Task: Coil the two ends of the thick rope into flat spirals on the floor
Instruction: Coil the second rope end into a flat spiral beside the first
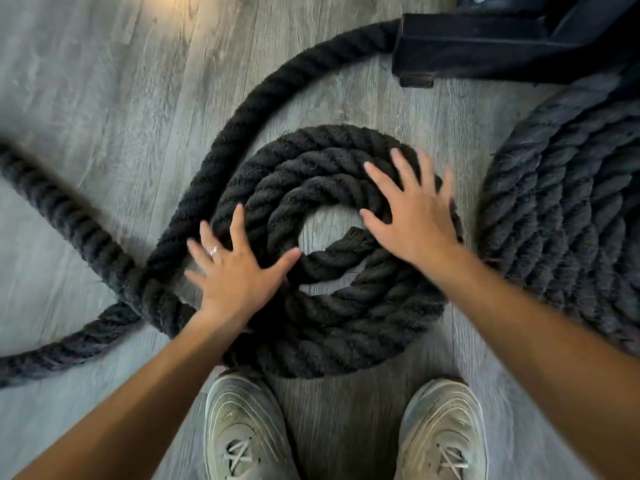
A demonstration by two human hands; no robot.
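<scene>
A thick black twisted rope forms a flat spiral (332, 327) on the grey wood floor in front of my feet, with a small open gap at its centre. My left hand (235, 271) lies flat on the spiral's left side, fingers spread, a ring on one finger. My right hand (412, 216) presses flat on the spiral's right side, fingers spread. The loose rope (263, 98) curves off from the spiral's left up toward the top right. A second, larger tight spiral (571, 216) lies at the right edge.
A black metal frame base (485, 46) stands at the top right, with the rope passing behind it. Another rope stretch (69, 223) crosses the floor at the left. My two grey sneakers (246, 427) stand just below the spiral.
</scene>
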